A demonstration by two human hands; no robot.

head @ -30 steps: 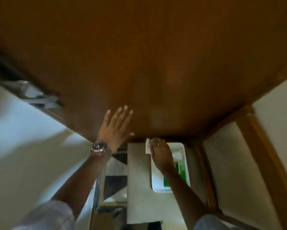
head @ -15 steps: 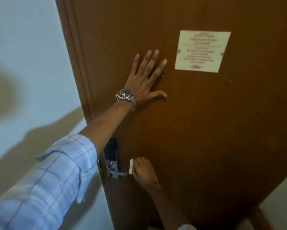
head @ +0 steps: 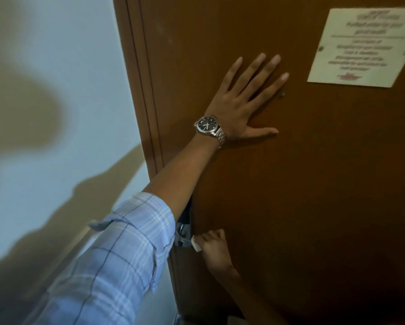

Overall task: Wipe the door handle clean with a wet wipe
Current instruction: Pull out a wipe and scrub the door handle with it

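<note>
**Wipe reaching handle: cleaning barely begun**

Door (head: 290,184): brown wood, filling the right of the view, its frame edge running down beside a pale wall (head: 56,90). A printed notice (head: 360,46) is hanging at upper right; its text is too blurred to read.

Left hand (head: 241,106): lying flat on the door, fingers spread wide, holding nothing. It appears to be bracing the door. A metal watch (head: 208,126) is sitting on the wrist, and a blue plaid sleeve (head: 117,261) is covering the arm lower down.

Right hand (head: 214,248): curled narrow around a white wipe (head: 196,245), low on the door near its edge. The wipe is showing only as a small folded corner past the fingers.

Handle (head: 182,238): grey metal, sitting at the door's edge under a dark plate. The sleeve is hiding most of it. The wipe is lying just beside it, at its inner end; whether the two are touching cannot be told.

Progress: the wipe is already in hand and brought to the handle, so fetching is finished. No cleaned area is showing. By my judgement the rubbing itself is only starting, with the full length of the handle left to cover.
</note>
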